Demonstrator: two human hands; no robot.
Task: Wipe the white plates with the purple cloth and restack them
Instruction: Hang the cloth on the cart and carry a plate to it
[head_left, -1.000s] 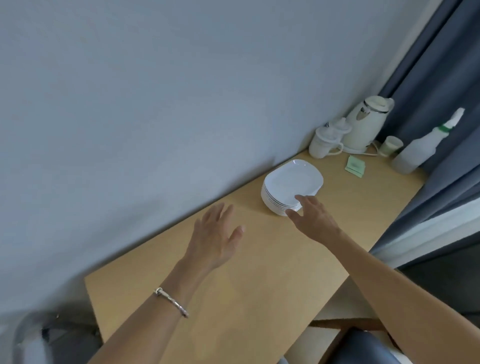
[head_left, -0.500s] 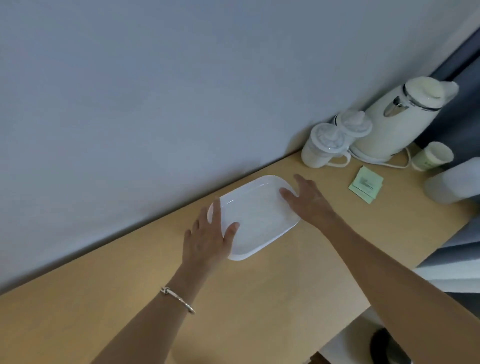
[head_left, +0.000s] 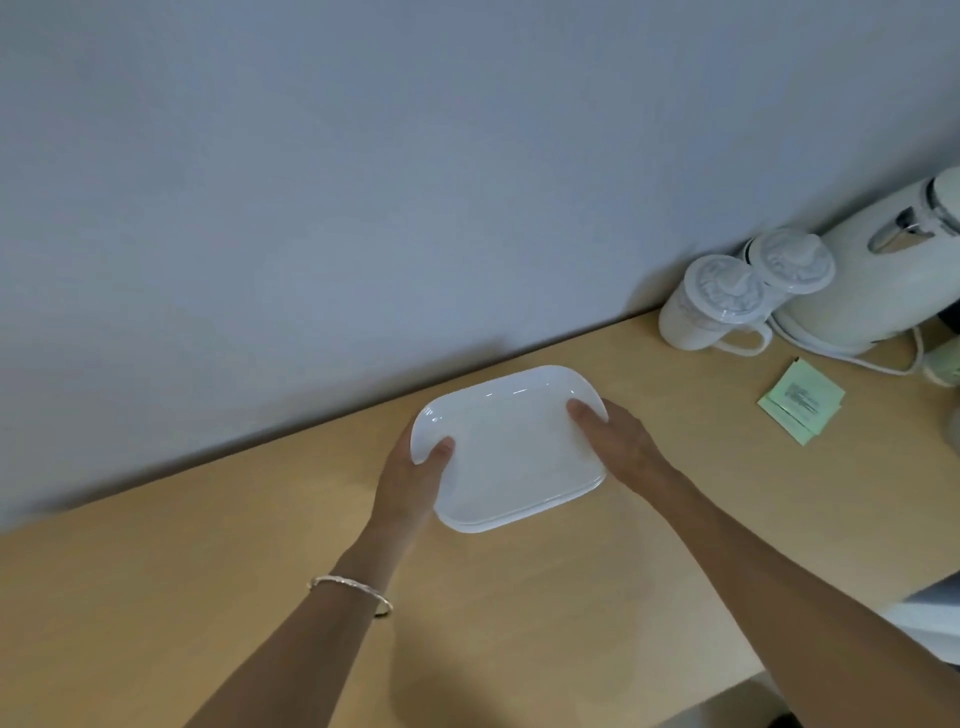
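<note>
A stack of white rounded-rectangle plates (head_left: 511, 452) sits on the wooden table (head_left: 519, 613) close to the wall. My left hand (head_left: 413, 480) grips the stack's left edge, thumb on the top plate's rim and fingers hidden beneath. At the right edge my right hand (head_left: 618, 447) holds the stack, thumb lying on the rim. Whether the stack touches the table or is raised I cannot tell. No purple cloth is in view.
Two white lidded mugs (head_left: 711, 301) and a cream electric kettle (head_left: 878, 275) with its cord stand at the back right against the grey wall. Green paper sachets (head_left: 802, 410) lie to the right of the plates. The table's front edge runs at lower right.
Both hands have closed onto the two sides of the plate stack, thumbs now over the rims. The camera has moved closer and further left over the plates.
</note>
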